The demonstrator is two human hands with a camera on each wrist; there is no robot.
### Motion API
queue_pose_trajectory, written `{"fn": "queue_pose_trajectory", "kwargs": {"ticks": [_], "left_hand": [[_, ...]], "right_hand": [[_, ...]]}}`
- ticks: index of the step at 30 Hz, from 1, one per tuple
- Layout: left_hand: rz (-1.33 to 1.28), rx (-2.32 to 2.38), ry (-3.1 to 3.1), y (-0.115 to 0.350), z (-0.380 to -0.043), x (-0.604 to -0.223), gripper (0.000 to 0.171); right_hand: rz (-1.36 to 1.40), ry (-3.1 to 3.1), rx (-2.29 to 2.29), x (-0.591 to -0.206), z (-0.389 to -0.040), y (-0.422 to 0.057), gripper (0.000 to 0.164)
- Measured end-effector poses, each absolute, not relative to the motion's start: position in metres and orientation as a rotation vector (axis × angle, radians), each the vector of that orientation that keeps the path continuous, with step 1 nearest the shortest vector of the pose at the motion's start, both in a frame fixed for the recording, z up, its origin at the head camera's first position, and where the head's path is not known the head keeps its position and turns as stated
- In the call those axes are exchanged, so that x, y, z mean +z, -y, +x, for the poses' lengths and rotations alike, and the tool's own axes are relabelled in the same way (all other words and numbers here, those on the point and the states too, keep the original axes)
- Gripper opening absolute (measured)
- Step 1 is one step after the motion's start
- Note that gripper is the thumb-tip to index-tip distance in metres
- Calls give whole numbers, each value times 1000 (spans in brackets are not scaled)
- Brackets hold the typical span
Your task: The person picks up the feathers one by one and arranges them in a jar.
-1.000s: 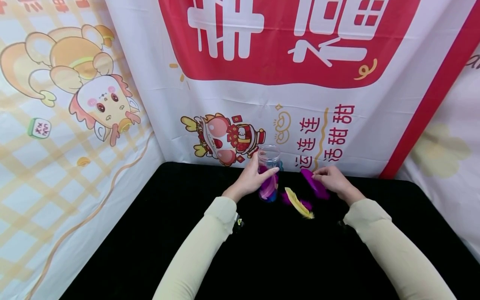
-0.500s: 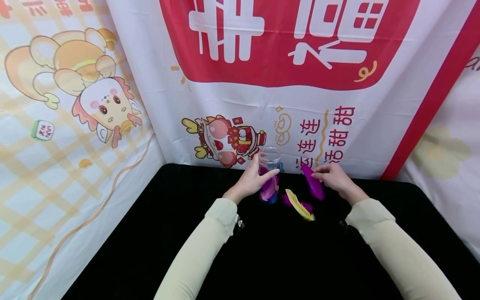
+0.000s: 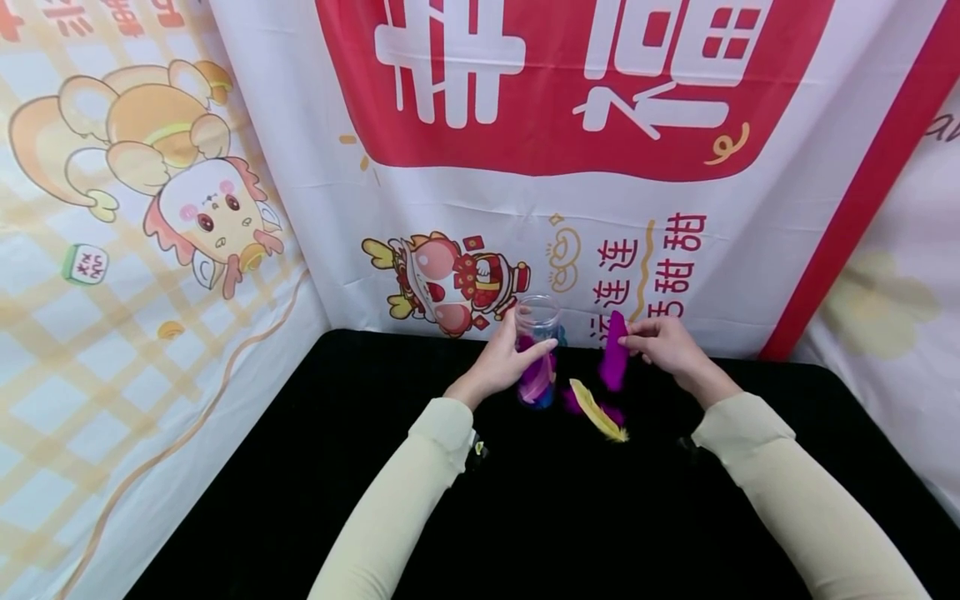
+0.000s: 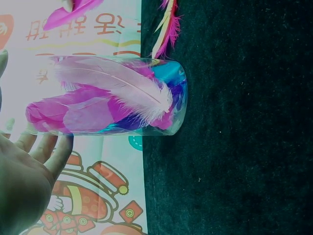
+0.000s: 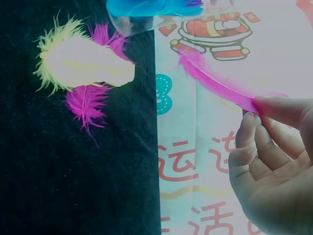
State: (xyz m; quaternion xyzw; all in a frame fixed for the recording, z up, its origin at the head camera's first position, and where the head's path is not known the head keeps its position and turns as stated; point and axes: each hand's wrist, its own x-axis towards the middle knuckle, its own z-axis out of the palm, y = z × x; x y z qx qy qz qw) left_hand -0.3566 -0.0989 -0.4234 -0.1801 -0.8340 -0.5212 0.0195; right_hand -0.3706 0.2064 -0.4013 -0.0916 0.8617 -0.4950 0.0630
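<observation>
A clear cylindrical jar (image 3: 537, 312) stands upright near the table's back edge, with the left hand (image 3: 497, 360) wrapped round its side. Pink, purple and blue feathers (image 4: 93, 105) fill its lower part, as the left wrist view shows. To the right of the jar, the right hand (image 3: 669, 346) pinches a purple feather (image 3: 615, 354) between thumb and forefinger, raised off the table. In the right wrist view this feather (image 5: 215, 88) looks bright pink. Between the hands, a yellow feather (image 3: 596, 410) lies across purple feathers (image 3: 573, 402) on the cloth.
Black cloth covers the table (image 3: 570, 517). Directly behind it hangs a white and red printed banner (image 3: 450, 196), close to the jar. A checked printed sheet (image 3: 112, 333) walls the left side. A small blue-green thing (image 3: 562, 335) shows just behind the jar.
The right hand has moved a little left and up, bringing the purple feather nearer the jar and turning it more upright. The left hand and jar have stayed in place.
</observation>
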Motion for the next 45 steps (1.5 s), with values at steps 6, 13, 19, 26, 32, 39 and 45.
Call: {"fn": "queue_pose_trajectory", "kwargs": {"ticks": [6,13,19,26,32,39,45], "left_hand": [[-561,-1605,2592,99,-357,-423,79],[-574,-1605,2584,99,-357,-423,79],[-578,-1604,2588,99,-356,-424,82],[-582,-1627,2571,99,-356,-424,79],[-595,-1643,2564,99,-355,-426,81],[-586,-1644,2574,100,-354,-425,82],[-587,-1634,2579,100,-355,-423,81]], "right_hand": [[-315,-2570,-1556,-396,-371,-204,34],[-315,-2517,-1617,-387,-369,-201,35],[-276,-2513,-1681,-374,-363,-194,38],[-281,-2522,-1739,-364,-360,-188,38],[-310,-2520,-1744,-359,-357,-185,34],[-349,-2536,-1785,-349,-355,-179,31],[-346,-2563,-1776,-342,-353,-177,32]]}}
